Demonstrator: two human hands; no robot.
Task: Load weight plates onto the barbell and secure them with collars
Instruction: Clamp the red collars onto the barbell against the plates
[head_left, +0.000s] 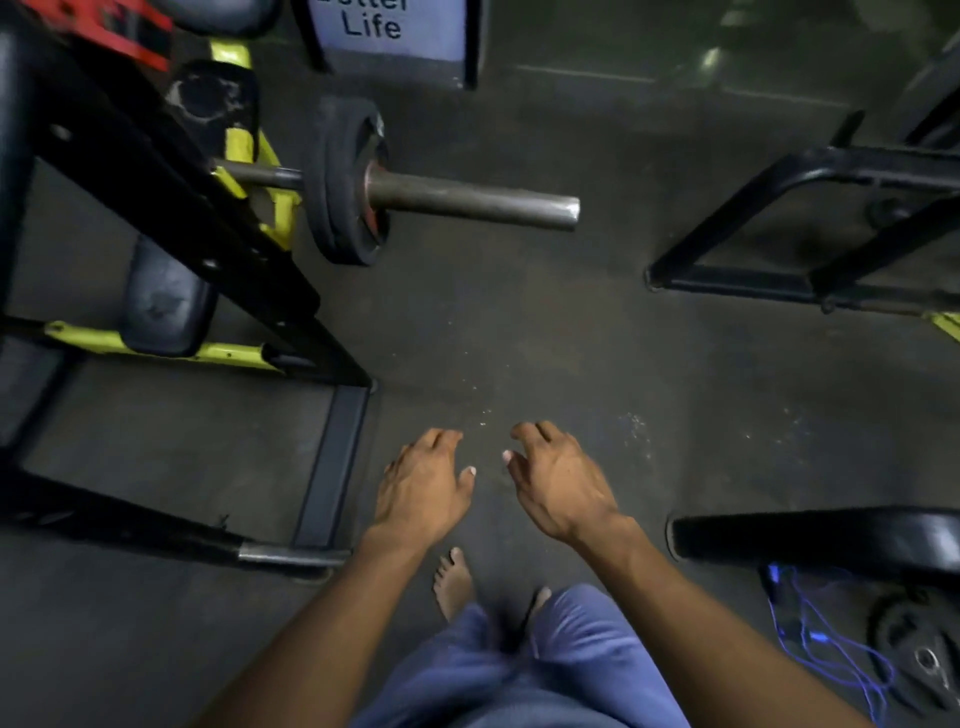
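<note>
A steel barbell sleeve (467, 200) juts to the right from the black and yellow rack at upper left. Black weight plates (337, 182) sit on its inner end, pushed against the collar stop. The outer length of the sleeve is bare and no collar shows on it. My left hand (421, 488) and my right hand (558, 480) hang low in the middle of the view, well below the barbell, palms down, fingers spread and curled, holding nothing. They are a hand's width apart.
The black rack upright (171, 208) and yellow frame (156, 345) fill the left. A black tube frame (779, 208) stands at the right. A black padded bench edge (831, 540) lies lower right, with blue cord (826, 649) beneath. My bare feet stand on dark rubber floor (519, 338).
</note>
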